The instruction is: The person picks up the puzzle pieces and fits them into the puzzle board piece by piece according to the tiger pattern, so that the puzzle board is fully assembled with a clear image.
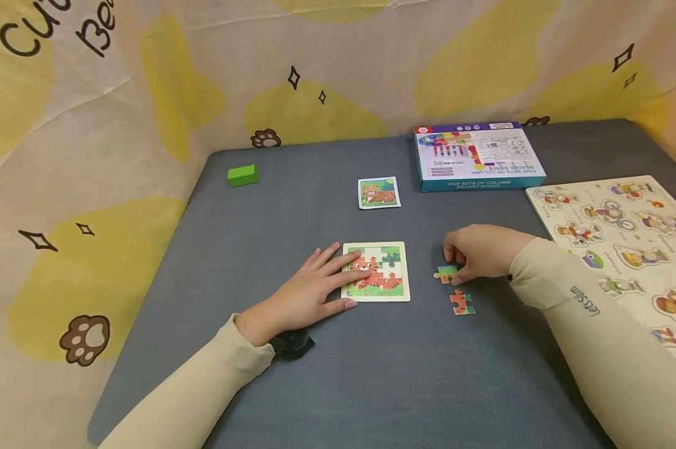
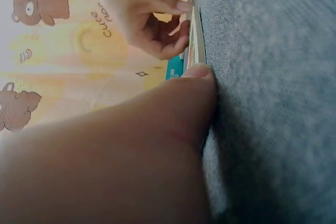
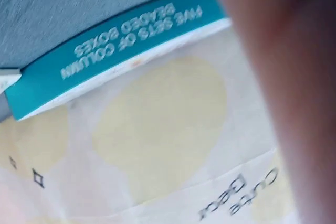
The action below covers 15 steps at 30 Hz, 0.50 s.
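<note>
A small square tiger jigsaw puzzle (image 1: pixel 392 284) in a cream frame lies on the table, with white gaps among its fitted pieces. My left hand (image 1: pixel 315 290) rests on its left side, fingers spread over the picture. To the right of the frame, my right hand (image 1: pixel 481 251) pinches a green-and-orange puzzle piece (image 1: pixel 443 273) at the tabletop, thumb at its edge. Just below lies a second loose puzzle piece (image 1: pixel 460 302), orange and green. In the left wrist view, the right hand (image 2: pixel 149 22) shows curled fingers beyond the edge of the puzzle frame.
A tiger picture card (image 1: pixel 379 193) lies behind the puzzle. Farther back are a green block (image 1: pixel 242 175) at left and a bead-set box (image 1: pixel 478 159) at right. A large picture board (image 1: pixel 585 206) lies beside the right forearm. Patterned cloth (image 1: pixel 338 62) hangs behind the grey table (image 1: pixel 338 380).
</note>
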Tool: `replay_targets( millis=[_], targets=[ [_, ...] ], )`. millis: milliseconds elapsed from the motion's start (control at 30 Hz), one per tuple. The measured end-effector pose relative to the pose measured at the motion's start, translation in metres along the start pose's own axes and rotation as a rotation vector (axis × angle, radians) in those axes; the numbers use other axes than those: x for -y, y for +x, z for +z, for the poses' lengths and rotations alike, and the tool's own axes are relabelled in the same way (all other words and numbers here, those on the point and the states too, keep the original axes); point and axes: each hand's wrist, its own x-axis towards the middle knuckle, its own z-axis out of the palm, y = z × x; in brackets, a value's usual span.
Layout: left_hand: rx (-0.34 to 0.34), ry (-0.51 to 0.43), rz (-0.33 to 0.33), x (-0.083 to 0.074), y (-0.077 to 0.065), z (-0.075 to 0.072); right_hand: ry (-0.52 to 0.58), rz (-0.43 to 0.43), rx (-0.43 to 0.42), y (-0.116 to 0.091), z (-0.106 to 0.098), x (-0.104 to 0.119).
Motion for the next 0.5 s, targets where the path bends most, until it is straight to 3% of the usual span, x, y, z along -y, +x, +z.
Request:
replay_targets(
  millis=[167,400,500],
  targets=[
    [0.015,-0.005,0.013,-0.003,0.004,0.001,0.035,-0.081,-0.019,0.001,0.001,0.004],
    [0.025,-0.002,0.006,-0.003,0.004,0.000,0.219,-0.119,-0.310,0.029,0.007,0.039],
    [0.020,0.005,0.003,-0.002,0.004,0.000,0.239,-0.115,-0.367,0.047,0.010,0.056]
  ],
)
